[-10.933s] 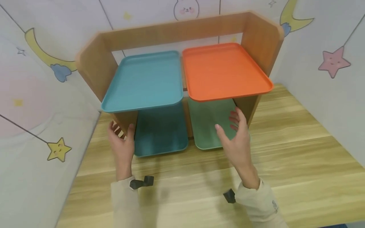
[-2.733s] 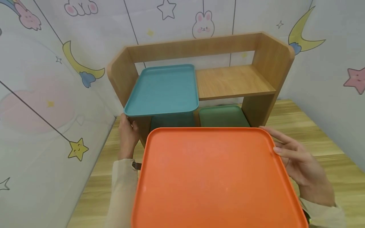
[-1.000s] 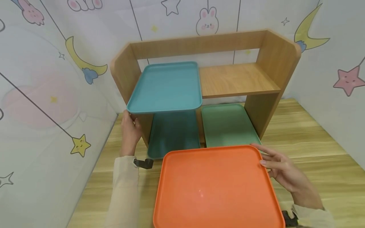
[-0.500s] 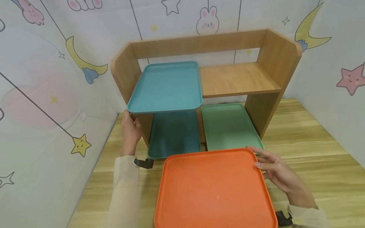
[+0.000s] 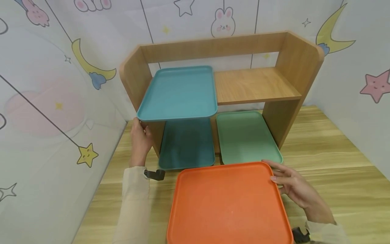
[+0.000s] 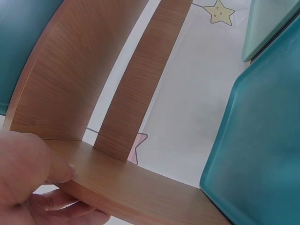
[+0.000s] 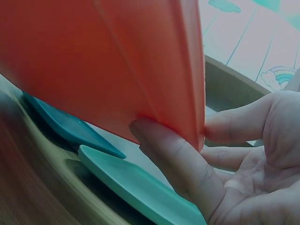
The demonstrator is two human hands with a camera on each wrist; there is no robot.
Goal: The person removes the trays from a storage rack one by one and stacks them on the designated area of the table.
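Note:
My right hand (image 5: 294, 186) grips the far right corner of an orange tray (image 5: 228, 206), thumb on the upper face. The right wrist view shows the tray (image 7: 93, 61) between thumb and fingers. With the left hand (image 5: 141, 140) I hold the front edge of the wooden shelf's left side panel (image 6: 131, 183); thumb and fingers lie on opposite faces of it. A blue tray (image 5: 179, 93) sits on the upper left shelf, jutting out above that hand. Below it lies a dark teal tray (image 5: 187, 145), and a green tray (image 5: 248, 139) lies at lower right.
The wooden shelf (image 5: 243, 44) stands on a wood-grain table (image 5: 335, 169) against a cartoon-printed wall covering (image 5: 91, 20). Its upper right board (image 5: 256, 84) shows bare wood. The orange tray lies in front of the two lower trays.
The orange tray went from the upper right shelf to the front, and the right hand has since lowered it slightly. The left hand took hold of the side panel and stays there.

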